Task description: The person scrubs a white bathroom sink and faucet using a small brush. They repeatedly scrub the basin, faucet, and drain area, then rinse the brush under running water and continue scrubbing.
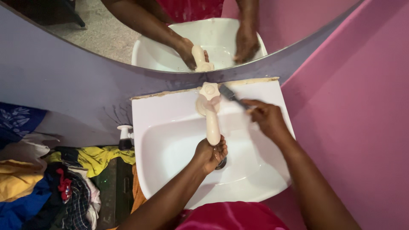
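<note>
Left hand [211, 153] cupped, fingers loosely curled under spout of tap [209, 111], over sink [170, 127] bowl. Right hand [266, 118] grips brush [231, 96], bristles beside tap handle at sink rear. Clothes [51, 183] heaped left.

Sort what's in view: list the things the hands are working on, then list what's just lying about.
In hand:
- left hand cupped under the end of the cream tap spout
- right hand holding a dark brush near the tap's knob
- white sink

Lying about:
- heap of clothes left of the sink
- mirror above
- pink wall
</note>
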